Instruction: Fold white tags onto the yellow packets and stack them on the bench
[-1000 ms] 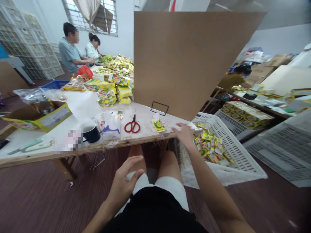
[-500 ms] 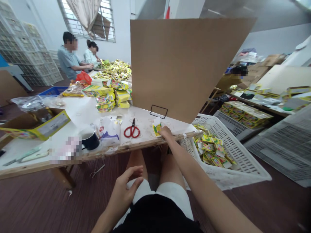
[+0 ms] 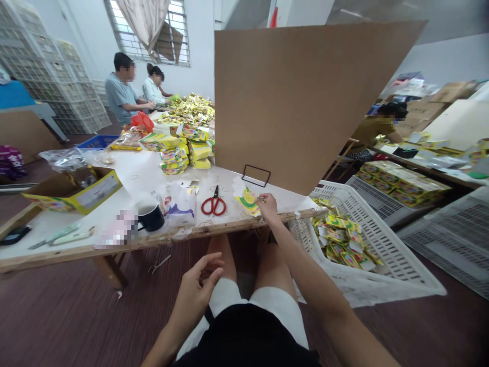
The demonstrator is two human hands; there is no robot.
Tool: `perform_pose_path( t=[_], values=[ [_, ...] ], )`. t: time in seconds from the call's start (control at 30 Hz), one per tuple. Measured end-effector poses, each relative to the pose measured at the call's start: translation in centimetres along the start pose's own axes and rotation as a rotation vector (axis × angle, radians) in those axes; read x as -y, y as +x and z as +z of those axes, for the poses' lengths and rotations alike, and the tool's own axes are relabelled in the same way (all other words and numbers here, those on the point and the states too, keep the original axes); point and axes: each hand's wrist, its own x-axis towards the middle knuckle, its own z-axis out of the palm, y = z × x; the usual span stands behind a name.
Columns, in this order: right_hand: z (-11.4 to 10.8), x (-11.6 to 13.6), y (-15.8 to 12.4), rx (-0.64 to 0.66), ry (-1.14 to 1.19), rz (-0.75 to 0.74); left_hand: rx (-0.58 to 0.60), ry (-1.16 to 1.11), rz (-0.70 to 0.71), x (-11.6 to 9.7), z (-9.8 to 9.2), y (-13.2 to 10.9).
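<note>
My right hand [image 3: 268,207] is at the table's front edge, fingers closed at the right side of a small yellow printed carton [image 3: 247,200], which looks flat and partly lies on the tabletop. Over my lap my left hand [image 3: 201,280] hangs with loosely curled fingers and nothing in it. Red-handled scissors [image 3: 214,203] rest on the table left of the carton. Behind my right hand, a black wire stand [image 3: 255,176] stands against a large upright cardboard sheet [image 3: 305,107]. Several thin rings or bands are scattered around the scissors.
A white plastic crate [image 3: 397,239] with many yellow cartons is at my right. On the table [image 3: 133,176] are a dark mug [image 3: 153,218], an open yellow box [image 3: 86,196] and stacked cartons [image 3: 173,153]. Two people [image 3: 124,92] work at the far left, another [image 3: 376,127] at right.
The carton at my right hand shows more of its yellow face and appears wider. My left fingers have curled slightly more. The whole view has shifted a little to the left.
</note>
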Motion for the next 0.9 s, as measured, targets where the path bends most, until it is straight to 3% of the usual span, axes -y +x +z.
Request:
perform_pose_path(
  t=[0.2, 0.27, 0.37, 0.5, 0.6, 0.73, 0.9],
  values=[
    [2.8, 1.2, -14.5, 0.284, 0.278, -0.258, -0.141, -0.286, -0.057, 0.3, 0.5, 0.2],
    [2.4, 1.4, -17.0, 0.249, 0.218, -0.452, -0.171, -0.303, -0.061, 0.5, 0.3, 0.2],
    [0.6, 1.9, -17.5, 0.172, -0.071, -0.757, -0.065, -0.324, -0.062, 0.6, -0.1, 0.1],
    [-1.2, 2.4, -16.5, 0.357, -0.257, -0.904, 0.083, -0.297, -0.065, 0.3, -0.3, -0.1],
    [-1.4, 2.2, -16.5, 0.403, -0.173, -0.866, 0.118, -0.25, -0.068, 0.0, -0.2, -0.4],
    [-1.0, 1.9, -16.9, 0.373, 0.065, -0.723, 0.105, -0.216, -0.094, -0.1, -0.1, -0.4],
    [-1.0, 2.3, -17.3, 0.348, 0.296, -0.556, 0.102, -0.532, -0.35, -0.3, 0.3, -0.6]
  ],
)
